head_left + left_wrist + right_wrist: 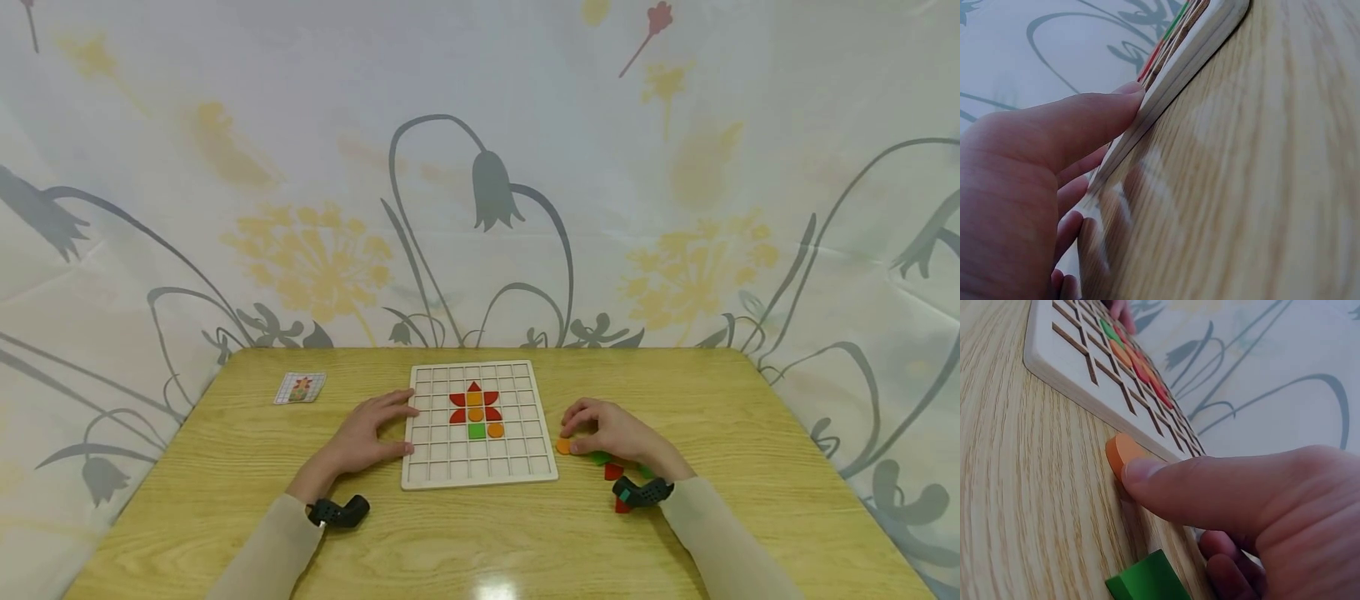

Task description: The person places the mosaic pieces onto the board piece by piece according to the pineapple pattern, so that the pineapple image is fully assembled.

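Note:
My right hand (pixel 611 429) pinches an orange disc (pixel 563 446) just off the right edge of the white grid board (pixel 442 467). In the right wrist view the thumb lies against the orange disc (pixel 1124 453), and the index finger is hidden behind it. My left hand (pixel 367 437) rests along the board's left edge, its fingers spread and thumb tip at the rim. On the board, red petal pieces (pixel 491 398) surround an orange square (pixel 475 399) and an orange disc (pixel 476 414). Below them sit a green square (pixel 477 431) and another orange disc (pixel 496 430).
Red pieces (pixel 613 472) and green pieces (pixel 601 457) lie on the table under and beside my right hand, partly covered by it. A small pattern card (pixel 300 388) lies at the back left of the wooden table (pixel 420 542). A printed curtain (pixel 337 167) hangs behind.

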Tool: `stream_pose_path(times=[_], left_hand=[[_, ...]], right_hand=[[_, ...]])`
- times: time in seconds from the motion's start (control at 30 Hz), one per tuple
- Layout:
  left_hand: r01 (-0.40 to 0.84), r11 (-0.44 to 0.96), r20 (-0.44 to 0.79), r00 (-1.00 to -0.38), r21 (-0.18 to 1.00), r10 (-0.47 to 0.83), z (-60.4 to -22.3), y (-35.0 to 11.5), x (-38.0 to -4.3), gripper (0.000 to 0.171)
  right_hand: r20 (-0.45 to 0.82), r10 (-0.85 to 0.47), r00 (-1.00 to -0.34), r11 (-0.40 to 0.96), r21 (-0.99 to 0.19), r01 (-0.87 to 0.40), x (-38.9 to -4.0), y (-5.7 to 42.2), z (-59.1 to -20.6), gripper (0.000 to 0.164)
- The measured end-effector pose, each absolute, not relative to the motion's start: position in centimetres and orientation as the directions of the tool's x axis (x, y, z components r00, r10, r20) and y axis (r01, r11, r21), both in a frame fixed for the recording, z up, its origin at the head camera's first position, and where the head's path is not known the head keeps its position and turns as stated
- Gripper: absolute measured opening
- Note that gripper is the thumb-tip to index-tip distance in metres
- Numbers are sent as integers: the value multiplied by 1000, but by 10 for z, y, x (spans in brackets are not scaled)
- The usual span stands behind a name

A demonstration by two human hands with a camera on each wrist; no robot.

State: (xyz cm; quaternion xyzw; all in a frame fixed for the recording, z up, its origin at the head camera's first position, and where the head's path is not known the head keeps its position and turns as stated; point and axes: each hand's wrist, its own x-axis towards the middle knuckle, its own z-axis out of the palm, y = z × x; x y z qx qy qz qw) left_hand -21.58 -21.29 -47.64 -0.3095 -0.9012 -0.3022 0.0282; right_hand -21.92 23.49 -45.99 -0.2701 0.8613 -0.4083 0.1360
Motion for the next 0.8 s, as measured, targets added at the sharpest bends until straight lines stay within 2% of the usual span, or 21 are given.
stream_pose_path(times=[0.27, 0.57, 0.8], left_hand=[[576, 624, 240, -806, 528, 541, -477, -213, -216, 53], [584, 617, 248, -801, 528, 545, -475, -213, -215, 52], [581, 620, 245, -803, 527, 544, -474, -213, -214, 51]], right_hand=[[-29, -595, -803, 495, -801, -337, -217, 232, -455, 15], [-12, -591, -806, 513, -777, -365, -219, 226, -458, 14], [-50, -571, -819, 479, -831, -283, -216, 228, -457, 11]])
